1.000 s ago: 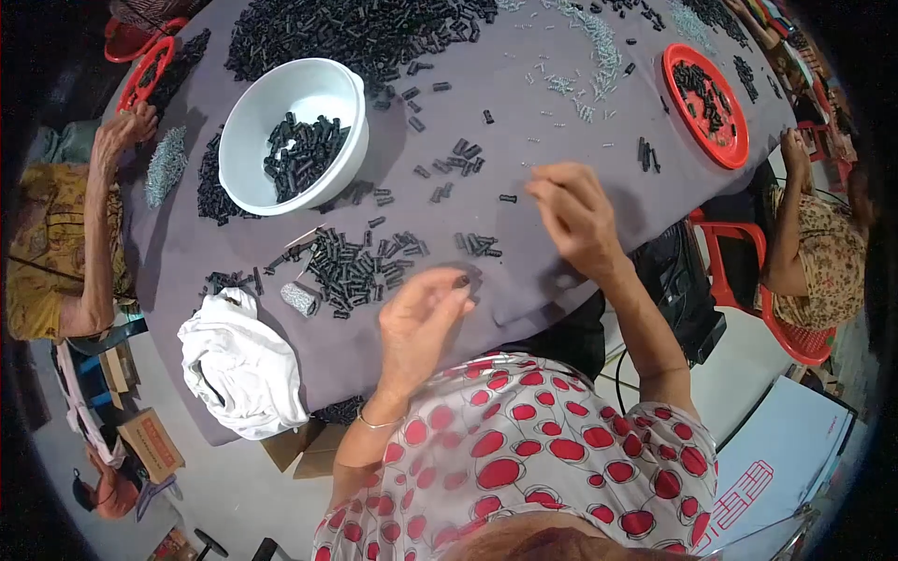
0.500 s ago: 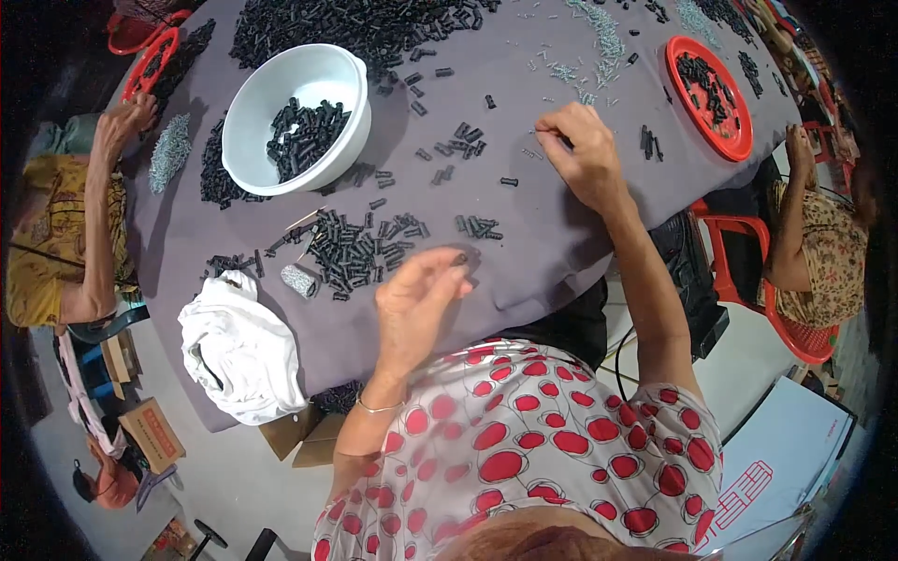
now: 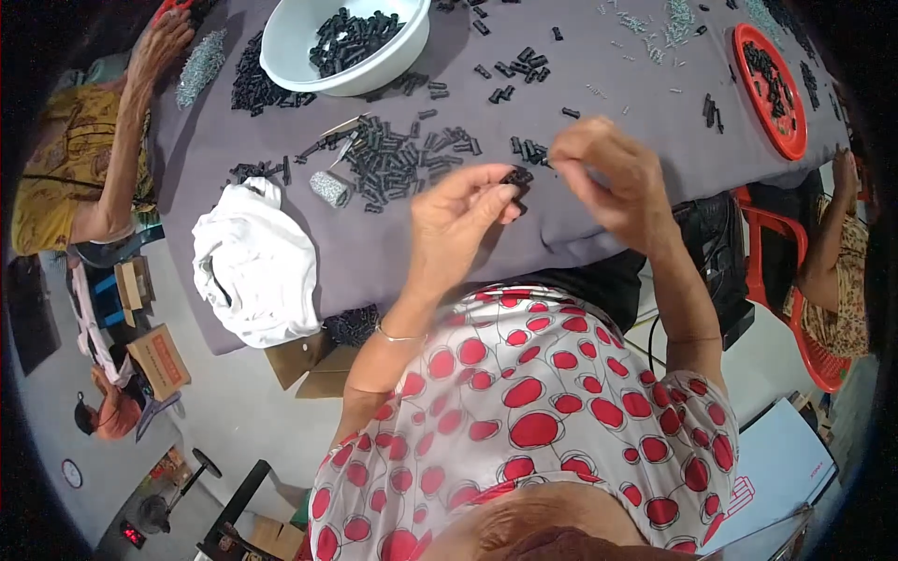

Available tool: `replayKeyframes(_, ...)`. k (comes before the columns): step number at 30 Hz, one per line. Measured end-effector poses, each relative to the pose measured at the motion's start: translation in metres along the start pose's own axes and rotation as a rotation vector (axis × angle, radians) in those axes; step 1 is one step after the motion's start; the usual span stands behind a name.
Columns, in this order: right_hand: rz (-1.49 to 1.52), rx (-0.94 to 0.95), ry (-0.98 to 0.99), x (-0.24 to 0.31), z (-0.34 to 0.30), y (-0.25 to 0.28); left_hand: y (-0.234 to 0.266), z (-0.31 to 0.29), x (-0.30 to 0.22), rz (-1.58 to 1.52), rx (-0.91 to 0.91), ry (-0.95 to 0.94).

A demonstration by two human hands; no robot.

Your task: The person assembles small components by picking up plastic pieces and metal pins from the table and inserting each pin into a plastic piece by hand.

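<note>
My left hand (image 3: 458,217) pinches a small black plastic part (image 3: 516,176) between thumb and fingertips, just above the cloth. Close to its right side is my right hand (image 3: 617,182), its fingertips pressed together. Whatever those fingers hold, if anything, is too small and blurred to make out. Beyond the hands lie a few loose black parts (image 3: 528,150). To the left spreads a heap of short black tubular parts (image 3: 388,161), with a small silver-grey speckled cylinder (image 3: 329,189) beside it. Small silvery screws (image 3: 673,28) are scattered at the far right.
A white bowl (image 3: 423,42) of black parts stands at the back left. A red tray (image 3: 795,148) is on the right. A bundled white cloth (image 3: 257,271) lies at the table's left edge, near a silvery pile (image 3: 201,67). Other people sit at both sides.
My right hand has come back from near the scattered screws toward my left hand. My left hand still pinches a black part. The view has shifted, so the table sits higher in it.
</note>
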State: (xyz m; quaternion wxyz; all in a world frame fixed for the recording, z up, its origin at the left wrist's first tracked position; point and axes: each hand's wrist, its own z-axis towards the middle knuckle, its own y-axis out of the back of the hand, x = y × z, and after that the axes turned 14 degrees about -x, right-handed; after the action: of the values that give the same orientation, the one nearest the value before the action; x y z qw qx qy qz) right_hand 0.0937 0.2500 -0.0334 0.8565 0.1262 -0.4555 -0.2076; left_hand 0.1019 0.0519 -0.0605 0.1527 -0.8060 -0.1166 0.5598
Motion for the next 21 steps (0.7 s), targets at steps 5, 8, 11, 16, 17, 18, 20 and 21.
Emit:
replayKeyframes(5, 0.000, 0.047, 0.185, 0.006, -0.007, -0.009, 0.002, -0.003, 0.003, 0.077, 0.006, -0.058)
replayKeyframes(8, -0.069, 0.044, 0.294, 0.008, -0.009, -0.012, 0.000, -0.006, 0.000, 0.164, -0.012, -0.078)
replayKeyframes(11, -0.135, 0.055, 0.301, 0.011, -0.012, -0.013, 0.002, -0.005, 0.003, 0.183, 0.008, -0.122)
replayKeyframes(16, -0.195, 0.072, 0.260, 0.018, -0.013, -0.015, 0.000, -0.005, 0.003, 0.191, -0.002, -0.118)
replayKeyframes(17, -0.202, 0.072, 0.242, 0.019, -0.014, -0.014, 0.000, -0.004, 0.003, 0.197, -0.004, -0.123)
replayKeyframes(18, -0.209, 0.071, 0.224, 0.020, -0.013, -0.013, -0.001, -0.004, 0.004, 0.197, -0.004, -0.123)
replayKeyframes(20, -0.170, 0.063, 0.256, 0.021, -0.007, -0.011, 0.000, -0.004, 0.005, 0.124, -0.005, -0.115)
replayKeyframes(21, -0.135, 0.053, 0.288, 0.021, -0.005, -0.011, 0.001, -0.004, 0.004, 0.125, -0.009, -0.117)
